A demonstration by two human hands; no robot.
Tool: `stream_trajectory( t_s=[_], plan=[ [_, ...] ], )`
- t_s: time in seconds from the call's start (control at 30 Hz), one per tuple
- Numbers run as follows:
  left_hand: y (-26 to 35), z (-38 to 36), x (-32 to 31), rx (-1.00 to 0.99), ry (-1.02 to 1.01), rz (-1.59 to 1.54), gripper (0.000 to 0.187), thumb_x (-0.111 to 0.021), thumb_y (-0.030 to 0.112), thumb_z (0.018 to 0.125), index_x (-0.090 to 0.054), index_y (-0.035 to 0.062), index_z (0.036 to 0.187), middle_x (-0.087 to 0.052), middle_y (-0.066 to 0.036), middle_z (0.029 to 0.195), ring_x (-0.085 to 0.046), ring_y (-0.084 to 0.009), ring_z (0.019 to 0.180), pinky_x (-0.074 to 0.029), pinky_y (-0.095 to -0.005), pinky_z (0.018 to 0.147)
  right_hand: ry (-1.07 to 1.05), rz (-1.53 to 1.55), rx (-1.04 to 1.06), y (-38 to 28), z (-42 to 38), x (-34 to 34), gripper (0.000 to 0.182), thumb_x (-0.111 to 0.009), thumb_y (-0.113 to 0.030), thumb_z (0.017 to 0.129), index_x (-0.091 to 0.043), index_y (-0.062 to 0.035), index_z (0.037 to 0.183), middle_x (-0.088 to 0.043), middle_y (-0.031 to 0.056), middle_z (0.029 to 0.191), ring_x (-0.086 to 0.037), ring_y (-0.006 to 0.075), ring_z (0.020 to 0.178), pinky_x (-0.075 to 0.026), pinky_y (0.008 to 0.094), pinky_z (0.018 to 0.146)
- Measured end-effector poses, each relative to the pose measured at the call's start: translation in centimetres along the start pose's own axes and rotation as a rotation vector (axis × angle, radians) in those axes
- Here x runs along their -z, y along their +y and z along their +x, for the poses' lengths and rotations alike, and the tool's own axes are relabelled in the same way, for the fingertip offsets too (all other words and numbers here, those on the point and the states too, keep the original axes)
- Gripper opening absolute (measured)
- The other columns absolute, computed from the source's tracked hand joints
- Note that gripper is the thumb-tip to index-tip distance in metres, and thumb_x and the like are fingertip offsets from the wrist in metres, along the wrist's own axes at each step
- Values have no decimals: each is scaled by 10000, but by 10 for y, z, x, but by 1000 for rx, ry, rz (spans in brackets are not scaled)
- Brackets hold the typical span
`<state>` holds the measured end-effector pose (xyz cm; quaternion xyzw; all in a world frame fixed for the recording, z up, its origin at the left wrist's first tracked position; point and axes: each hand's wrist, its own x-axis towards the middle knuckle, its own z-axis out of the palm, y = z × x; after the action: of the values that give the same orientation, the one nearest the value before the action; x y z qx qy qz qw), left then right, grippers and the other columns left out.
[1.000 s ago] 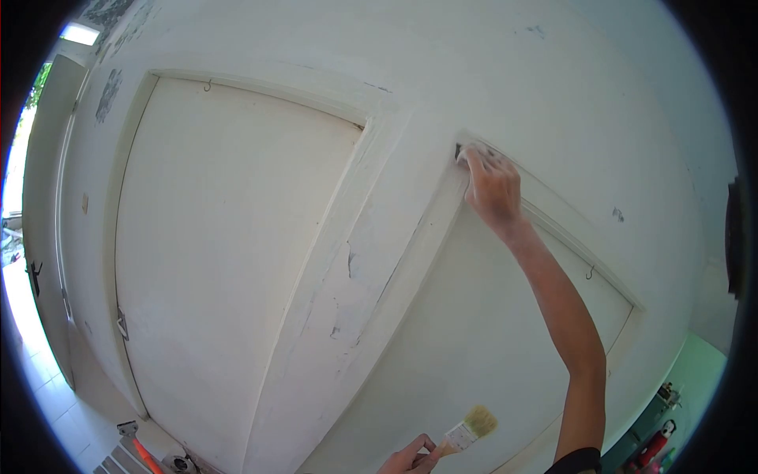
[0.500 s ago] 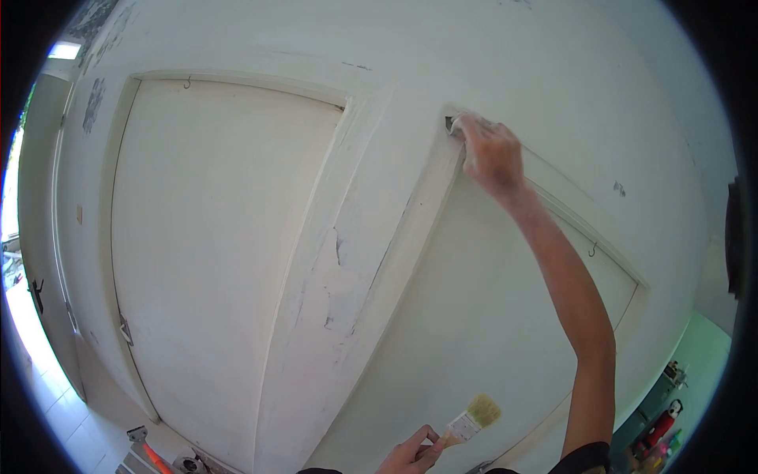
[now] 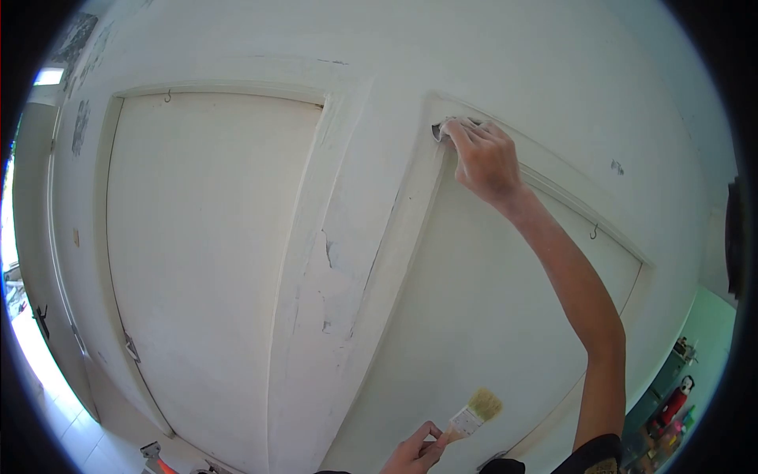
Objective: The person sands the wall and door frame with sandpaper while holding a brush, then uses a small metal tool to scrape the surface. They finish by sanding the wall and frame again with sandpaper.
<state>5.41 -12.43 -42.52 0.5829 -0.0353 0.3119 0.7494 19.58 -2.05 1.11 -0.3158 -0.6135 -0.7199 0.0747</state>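
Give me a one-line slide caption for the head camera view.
Right hand presses a small dark pad against the upper corner of a white door frame, while the left hand holds a paintbrush low.

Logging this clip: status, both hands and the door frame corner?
Right hand pressed on frame corner. Left hand low, gripping paintbrush, bristles clear of door panel. Nothing in the way.

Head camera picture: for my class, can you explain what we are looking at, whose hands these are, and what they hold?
The camera sits on a person's head, so both bare hands are theirs, and its wide lens bends the edges. Ahead is a white wall with two closed white panels in frames. The right hand reaches up to the top corner of the right panel, pressing something small there; what it is cannot be told. The left hand, low down, holds a paintbrush with pale bristles pointing up.
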Motion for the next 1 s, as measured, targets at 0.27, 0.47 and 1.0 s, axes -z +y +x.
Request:
stream_trajectory(
  t_s=[0.27,0.47,1.0],
  plan=[
    [-14,7,2,-39,-16,49,227,-548,285,1067,-481,82,992,-389,36,594,-314,-60,516,-271,-253,476,-89,32,54,17,4,6,293,-654,70,726,-593,-61,981,-727,82,904,-703,255,837,-518,352,732],
    [-7,8,-8,-17,-22,17,230,-551,283,1066,-479,83,977,-395,31,595,-317,-56,522,-271,-258,470,-145,9,86,23,13,6,289,-651,70,748,-608,-66,1000,-729,58,864,-707,233,780,-527,345,703],
    [9,2,-17,-47,14,79,139,-535,196,1070,-494,72,1023,-393,38,610,-324,-64,540,-289,-252,495,-198,32,128,20,14,9,301,-623,74,770,-616,-69,1035,-724,82,891,-694,265,808,-526,367,730]
  ],
)
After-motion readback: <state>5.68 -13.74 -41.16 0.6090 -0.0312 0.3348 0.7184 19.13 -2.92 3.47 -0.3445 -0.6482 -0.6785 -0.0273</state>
